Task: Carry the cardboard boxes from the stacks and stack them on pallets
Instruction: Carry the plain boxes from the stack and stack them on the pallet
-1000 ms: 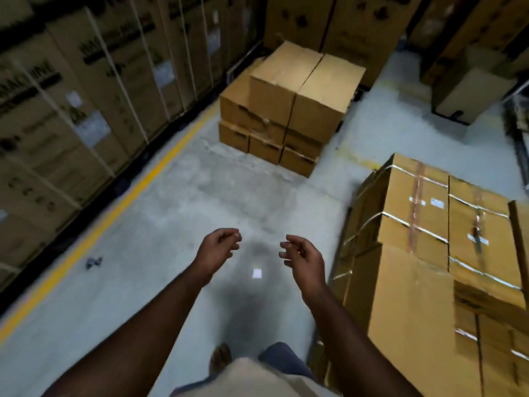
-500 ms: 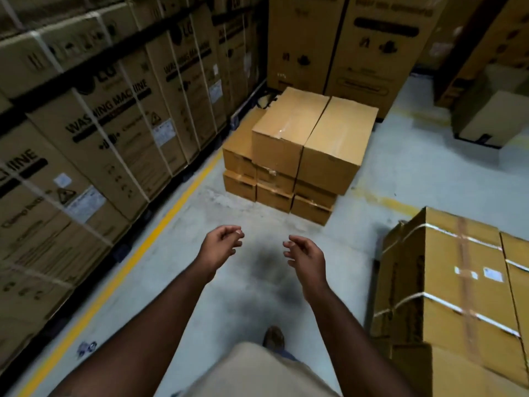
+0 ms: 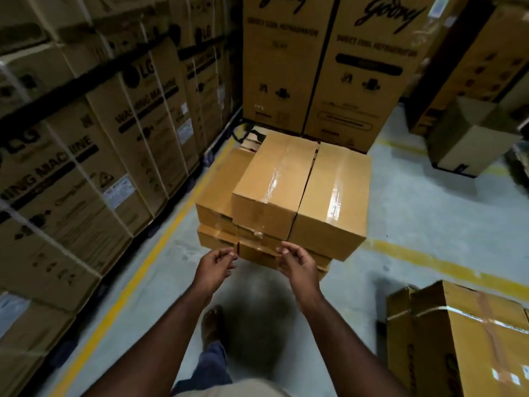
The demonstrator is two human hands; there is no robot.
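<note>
**Empty-handed at the low stack, about to take a box**

Both hands are out in front with nothing in them. The left hand (image 3: 216, 265) has its fingers loosely curled, thumb near the fingertips; the right hand (image 3: 297, 263) is much the same, relaxed and slightly cupped. Neither grip is holding or touching anything — the right fingertips overlap the lower boxes in the picture, but contact cannot be told.

The step in hand looks like the approach to a pick-up. Whether this low stack is a source or sits on a pallet cannot be told, since no pallet shows beneath it. The next move probably calls for spreading the hands apart to the sides of a top box, getting the fingers under its bottom edges and lifting it level.

The low stack of plain brown cardboard boxes (image 3: 257, 253) stands on the grey concrete floor (image 3: 429, 224), just ahead of the hands and beside a yellow painted floor line (image 3: 160, 250). On top lie two brown cartons side by side — the left top box (image 3: 274, 181) and the right top box (image 3: 335, 193) — touching along their long edges, each sealed with clear glossy tape down the middle. They look square and undamaged, likely rigid enough for a two-handed carry. Flatter boxes lie in layers under them.

Tall printed appliance cartons (image 3: 323, 67) stand behind the stack.
</note>
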